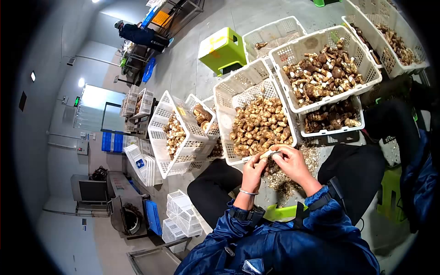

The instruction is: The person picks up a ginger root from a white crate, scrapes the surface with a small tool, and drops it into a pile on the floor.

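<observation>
My left hand is closed around a small mushroom, gripping it by its pale stem. The fingers of my right hand are pinched against the same mushroom; a small dark piece shows by the thumb, and I cannot make out whether it is the cap or a tool. Both hands meet at the near edge of a white perforated crate heaped with brown-and-cream mushrooms. Beneath them, trimmings lie scattered on the floor between my knees.
Another crate of darker mushrooms rests above a lower crate at the right. White crates with mushrooms stand left. A green stool is beyond. Another person's dark-clad leg is close at right; a person stands far off.
</observation>
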Demonstrator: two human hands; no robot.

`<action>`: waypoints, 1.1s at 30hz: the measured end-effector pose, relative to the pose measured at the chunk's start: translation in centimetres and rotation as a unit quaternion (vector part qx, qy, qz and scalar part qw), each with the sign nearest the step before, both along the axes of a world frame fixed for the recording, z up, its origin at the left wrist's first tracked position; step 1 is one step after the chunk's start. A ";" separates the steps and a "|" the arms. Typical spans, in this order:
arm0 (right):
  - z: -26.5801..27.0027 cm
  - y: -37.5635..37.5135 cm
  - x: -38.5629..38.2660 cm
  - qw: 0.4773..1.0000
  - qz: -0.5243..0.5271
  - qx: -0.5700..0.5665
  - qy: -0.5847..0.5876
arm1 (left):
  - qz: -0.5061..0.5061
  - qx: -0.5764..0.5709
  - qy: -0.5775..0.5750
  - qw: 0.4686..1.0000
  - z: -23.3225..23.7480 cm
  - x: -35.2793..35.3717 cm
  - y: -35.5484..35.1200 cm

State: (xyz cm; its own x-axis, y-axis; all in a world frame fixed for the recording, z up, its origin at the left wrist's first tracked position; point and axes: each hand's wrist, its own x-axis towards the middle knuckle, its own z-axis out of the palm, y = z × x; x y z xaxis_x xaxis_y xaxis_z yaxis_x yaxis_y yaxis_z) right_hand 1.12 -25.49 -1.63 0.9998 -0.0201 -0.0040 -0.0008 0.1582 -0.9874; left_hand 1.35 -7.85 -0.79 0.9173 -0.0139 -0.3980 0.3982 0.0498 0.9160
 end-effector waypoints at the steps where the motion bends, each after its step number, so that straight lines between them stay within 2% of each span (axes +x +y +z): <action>1: -0.2 0.0 0.0 0.999 -0.001 -0.034 -0.034 | -0.007 0.018 -0.009 1.000 -0.1 0.0 0.1; 3: -0.3 0.0 0.0 0.990 -0.003 -0.103 -0.101 | -0.024 0.075 -0.044 0.996 0.1 -0.2 -0.2; 6: 0.8 -0.1 -0.2 0.999 0.006 -0.022 0.030 | -0.033 0.118 -0.068 0.990 -0.2 -0.4 0.0; 7: 0.7 -0.6 -0.1 0.997 0.027 -0.034 0.069 | -0.017 0.069 -0.048 0.996 -0.1 -0.5 -0.3; 10: 0.3 -0.4 0.1 0.998 0.015 0.019 0.065 | -0.012 0.051 -0.032 0.998 -0.2 -0.4 -0.2; 11: 0.4 -0.2 -0.1 0.999 0.012 0.015 0.051 | -0.011 0.055 -0.032 0.998 -0.2 -0.4 -0.2; 14: -0.5 0.2 -0.1 0.990 -0.035 -0.089 -0.099 | -0.010 0.069 -0.033 0.997 -0.3 -0.3 -0.4; 18: 0.4 -0.8 0.2 0.996 0.040 -0.011 0.076 | -0.010 0.030 -0.018 0.999 -0.4 -0.3 -0.2; 19: 1.4 -1.0 0.0 0.996 0.044 -0.024 0.078 | -0.015 0.056 -0.032 0.998 -0.3 -0.2 -0.3; 22: -1.3 0.5 0.2 0.992 -0.026 -0.058 -0.110 | -0.029 0.115 -0.066 0.991 -0.1 -0.2 -0.3; 23: -1.9 0.7 0.3 0.993 -0.049 -0.065 -0.090 | -0.034 0.120 -0.073 0.989 -0.2 -0.2 -0.2; 26: -2.2 -0.1 0.5 0.998 0.033 0.045 0.035 | -0.037 0.109 -0.062 0.991 -0.5 -0.1 0.2; 27: -0.3 -0.5 0.4 0.998 0.036 0.000 0.043 | -0.032 0.106 -0.060 0.992 -0.4 0.0 0.2; 28: -0.4 0.0 0.3 1.000 0.023 -0.008 0.019 | -0.026 0.104 -0.057 0.993 -0.4 0.0 0.1; 30: -0.1 -0.1 0.2 0.987 0.006 -0.106 -0.122 | -0.050 0.095 -0.029 0.994 -0.5 0.0 0.2; 31: -0.5 0.1 0.2 0.990 -0.003 -0.103 -0.096 | -0.054 0.093 -0.021 0.994 -0.9 -0.1 0.1; 33: -0.1 -0.2 0.4 0.999 0.027 0.015 0.036 | -0.044 0.108 0.006 0.993 -0.4 0.0 0.0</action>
